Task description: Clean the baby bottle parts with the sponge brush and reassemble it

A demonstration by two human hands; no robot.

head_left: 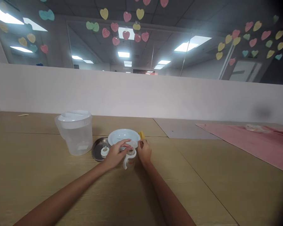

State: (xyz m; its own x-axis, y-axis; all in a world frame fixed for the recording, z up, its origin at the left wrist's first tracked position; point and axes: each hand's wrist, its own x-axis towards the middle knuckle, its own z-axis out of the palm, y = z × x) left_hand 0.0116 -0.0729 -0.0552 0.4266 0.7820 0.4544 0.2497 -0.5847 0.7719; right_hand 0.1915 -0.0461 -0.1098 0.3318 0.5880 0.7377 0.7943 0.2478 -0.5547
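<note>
A clear bottle with white handles and red markings [131,163] stands upright on the table. Above its mouth, a small clear piece [133,144] is between my hands. My left hand [117,153] reaches in from the left, its fingers bent towards that piece; its exact grip is too small to make out. At the piece's right side, my right hand [144,151] has its fingertips pinched together. Just behind is a white bowl [124,133]. A round metal tray [96,150] holds a white ring with a clear teat [105,152].
A clear lidded pitcher [77,138] stands left of the tray. Something yellow [141,135] lies behind my right hand. A pink cloth [254,142] covers the far right, beside a grey mat [186,130]. A white wall [141,94] rises behind the table.
</note>
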